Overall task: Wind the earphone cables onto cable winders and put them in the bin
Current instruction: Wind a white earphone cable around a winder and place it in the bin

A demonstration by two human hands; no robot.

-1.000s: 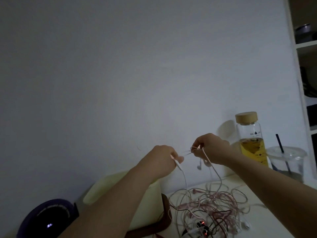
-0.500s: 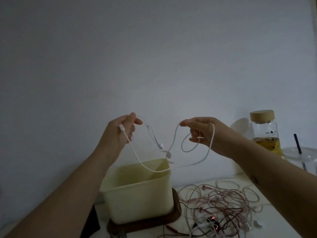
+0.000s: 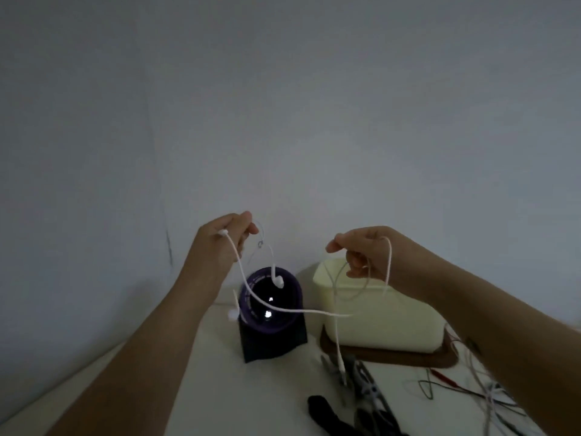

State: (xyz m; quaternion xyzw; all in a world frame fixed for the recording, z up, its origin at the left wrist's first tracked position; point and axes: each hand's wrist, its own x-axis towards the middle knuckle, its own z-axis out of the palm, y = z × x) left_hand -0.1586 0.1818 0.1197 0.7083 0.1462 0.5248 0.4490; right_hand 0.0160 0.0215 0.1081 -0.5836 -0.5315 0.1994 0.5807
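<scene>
Plain wall behind; left hand, right hand pinch earphone cable, slack sagging before bin.

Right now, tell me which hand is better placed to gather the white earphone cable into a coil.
Right, likely. The right hand has a loop of the white earphone cable draped round it; the left hand only pinches one end.

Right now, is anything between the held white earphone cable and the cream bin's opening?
Nothing visible. The left hand and right hand pinch the white earphone cable in the air, above the cream bin, whose top is open. The purple globe stands left of the bin, not between.
</scene>
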